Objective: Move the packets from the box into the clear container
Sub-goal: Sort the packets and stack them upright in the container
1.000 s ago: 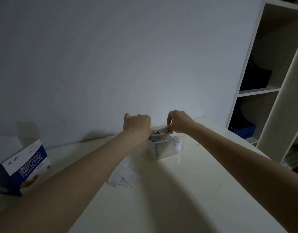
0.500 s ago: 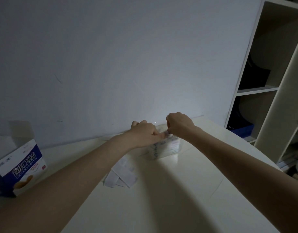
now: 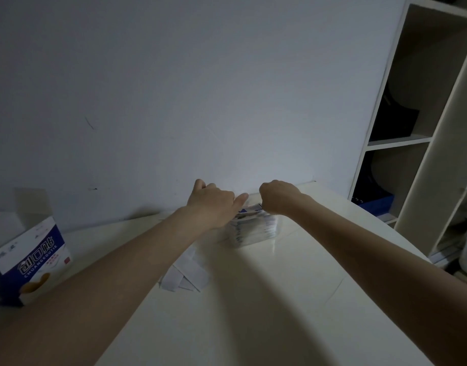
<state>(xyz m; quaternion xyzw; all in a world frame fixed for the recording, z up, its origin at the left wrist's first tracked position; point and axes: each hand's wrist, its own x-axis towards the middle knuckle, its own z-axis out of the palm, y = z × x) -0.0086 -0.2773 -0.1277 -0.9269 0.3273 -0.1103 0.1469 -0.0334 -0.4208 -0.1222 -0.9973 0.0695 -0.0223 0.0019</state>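
Over the clear container (image 3: 253, 232), nearly full of packets (image 3: 249, 225), my right hand (image 3: 278, 198) pinches 1 packet; my left hand (image 3: 213, 204) presses, forefinger straight. Several packets (image 3: 186, 273) wait on the tabletop (image 3: 253, 299).

Around your workspace
You have a white table (image 3: 266, 313), loose white paper slips (image 3: 186, 276) lying on it, a bare wall (image 3: 200, 88), and a shelf unit (image 3: 422, 138) at your right.

open tabletop (image 3: 266, 299) between the forearms up to the clear container (image 3: 253, 229), hemmed by loose packets (image 3: 186, 273) left, wall (image 3: 200, 101) just behind, shelf unit (image 3: 438, 154) far right.
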